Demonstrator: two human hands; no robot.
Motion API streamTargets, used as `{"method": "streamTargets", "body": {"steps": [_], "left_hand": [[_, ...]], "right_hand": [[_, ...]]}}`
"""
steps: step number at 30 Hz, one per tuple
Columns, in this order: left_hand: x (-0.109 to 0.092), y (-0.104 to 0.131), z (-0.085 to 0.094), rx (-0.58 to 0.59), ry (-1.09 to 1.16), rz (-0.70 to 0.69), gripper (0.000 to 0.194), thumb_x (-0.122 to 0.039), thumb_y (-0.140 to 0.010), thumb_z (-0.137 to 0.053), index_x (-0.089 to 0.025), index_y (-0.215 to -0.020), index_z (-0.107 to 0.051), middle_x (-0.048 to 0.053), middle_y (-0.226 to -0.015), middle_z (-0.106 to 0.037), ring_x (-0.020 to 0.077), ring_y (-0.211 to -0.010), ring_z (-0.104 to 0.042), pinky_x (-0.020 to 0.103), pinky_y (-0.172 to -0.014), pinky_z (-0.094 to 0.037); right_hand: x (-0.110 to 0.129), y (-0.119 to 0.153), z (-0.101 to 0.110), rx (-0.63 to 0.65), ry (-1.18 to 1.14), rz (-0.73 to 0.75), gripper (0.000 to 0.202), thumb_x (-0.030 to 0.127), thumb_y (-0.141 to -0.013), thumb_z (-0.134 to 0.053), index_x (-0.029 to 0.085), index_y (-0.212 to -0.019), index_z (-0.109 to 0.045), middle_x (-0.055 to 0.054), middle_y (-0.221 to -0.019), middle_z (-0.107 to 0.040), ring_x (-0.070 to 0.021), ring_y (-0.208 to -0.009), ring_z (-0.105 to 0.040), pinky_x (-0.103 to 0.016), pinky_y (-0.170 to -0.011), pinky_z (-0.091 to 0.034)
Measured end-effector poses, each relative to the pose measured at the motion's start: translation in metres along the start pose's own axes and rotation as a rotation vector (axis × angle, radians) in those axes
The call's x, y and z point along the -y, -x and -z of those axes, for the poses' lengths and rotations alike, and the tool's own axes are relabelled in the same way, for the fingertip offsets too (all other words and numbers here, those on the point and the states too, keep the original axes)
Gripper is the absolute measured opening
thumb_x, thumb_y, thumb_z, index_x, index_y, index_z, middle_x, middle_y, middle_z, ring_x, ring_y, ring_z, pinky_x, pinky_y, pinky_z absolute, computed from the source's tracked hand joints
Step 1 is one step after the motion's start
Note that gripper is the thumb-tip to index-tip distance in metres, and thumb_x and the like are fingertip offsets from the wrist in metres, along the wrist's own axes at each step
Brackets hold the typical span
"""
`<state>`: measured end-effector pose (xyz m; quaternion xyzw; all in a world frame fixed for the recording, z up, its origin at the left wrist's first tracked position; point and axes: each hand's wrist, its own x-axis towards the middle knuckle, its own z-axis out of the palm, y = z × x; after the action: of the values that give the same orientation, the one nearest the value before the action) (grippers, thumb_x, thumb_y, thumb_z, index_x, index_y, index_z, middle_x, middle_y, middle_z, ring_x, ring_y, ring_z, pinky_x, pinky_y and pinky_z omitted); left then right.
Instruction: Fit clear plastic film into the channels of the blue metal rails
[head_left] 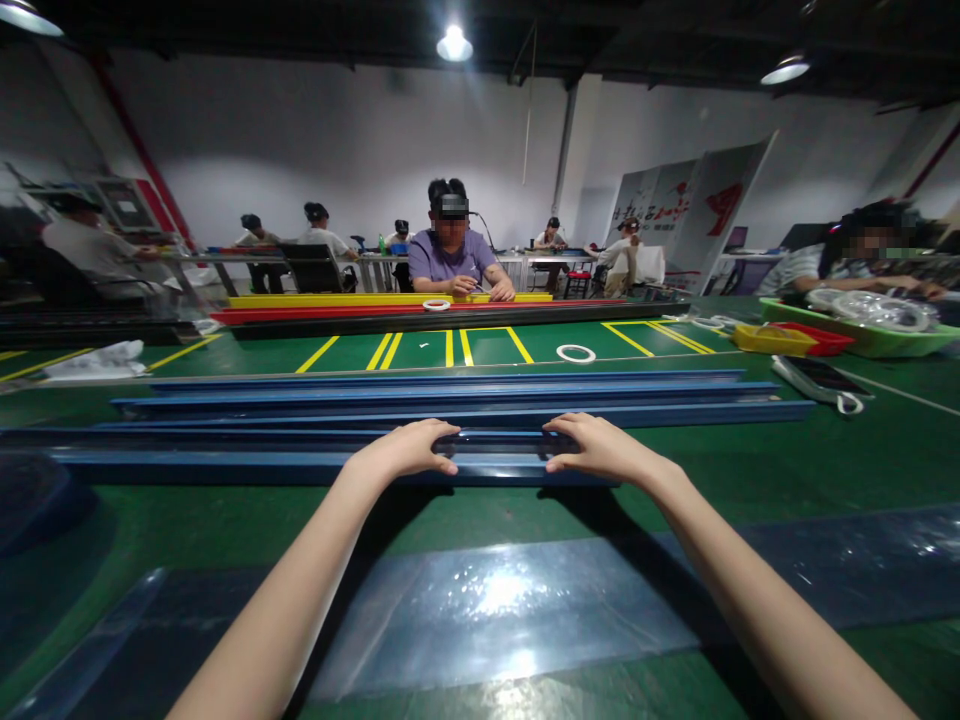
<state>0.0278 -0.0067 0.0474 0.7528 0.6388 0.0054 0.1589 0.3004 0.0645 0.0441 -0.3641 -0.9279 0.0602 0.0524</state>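
A long blue plastic channel [501,468] lies across the green table in front of me. My left hand [405,448] is on it from the left, thumb along the near side and fingers curled over the far side. My right hand [600,448] spans it the same way, a short stretch to the right, near the channel's right end. Both hands look closed around the channel's width. Just behind lie several more blue channels [450,404], side by side. Between my forearms a shiny clear plastic strip [517,580] stretches across the table.
Yellow [315,299], red [300,313] and black [337,325] strips lie farther back, before a seated person [454,250]. White rings [576,354], a phone [825,375] and a green tray [885,338] are on the table [420,515]. Other people sit behind.
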Motion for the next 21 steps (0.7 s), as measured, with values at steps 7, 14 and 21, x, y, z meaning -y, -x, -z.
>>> {"method": "streamTargets", "body": {"steps": [7, 14, 21], "left_hand": [[0.005, 0.016, 0.016, 0.075, -0.145, 0.195, 0.068, -0.036, -0.066, -0.062, -0.019, -0.128, -0.039, 0.009, -0.133, -0.041, 0.0230, -0.119, -0.040, 0.028, -0.096, -0.032], [-0.024, 0.010, 0.005, -0.106, -0.085, 0.004, 0.059, -0.050, -0.081, -0.040, -0.021, -0.132, -0.033, 0.008, -0.137, -0.033, 0.0216, -0.122, -0.035, 0.030, -0.099, -0.027], [-0.041, -0.004, -0.020, -0.085, -0.136, -0.125, 0.059, -0.050, -0.081, -0.042, -0.028, -0.133, -0.027, 0.005, -0.141, -0.027, 0.0210, -0.129, -0.023, 0.037, -0.101, -0.023]], "right_hand": [[-0.005, 0.003, 0.003, 0.056, 0.039, -0.033, 0.059, 0.047, -0.066, -0.061, 0.015, -0.116, -0.054, -0.014, -0.112, -0.057, -0.0272, -0.102, -0.053, -0.032, -0.084, -0.042], [0.011, -0.005, -0.012, -0.017, 0.066, 0.040, 0.059, 0.048, -0.072, -0.057, 0.010, -0.117, -0.052, -0.017, -0.114, -0.055, -0.0283, -0.105, -0.050, -0.037, -0.086, -0.040], [0.018, -0.009, -0.020, -0.076, 0.014, 0.084, 0.055, 0.047, -0.078, -0.050, 0.013, -0.120, -0.049, -0.016, -0.119, -0.052, -0.0269, -0.109, -0.047, -0.039, -0.088, -0.038]]}}
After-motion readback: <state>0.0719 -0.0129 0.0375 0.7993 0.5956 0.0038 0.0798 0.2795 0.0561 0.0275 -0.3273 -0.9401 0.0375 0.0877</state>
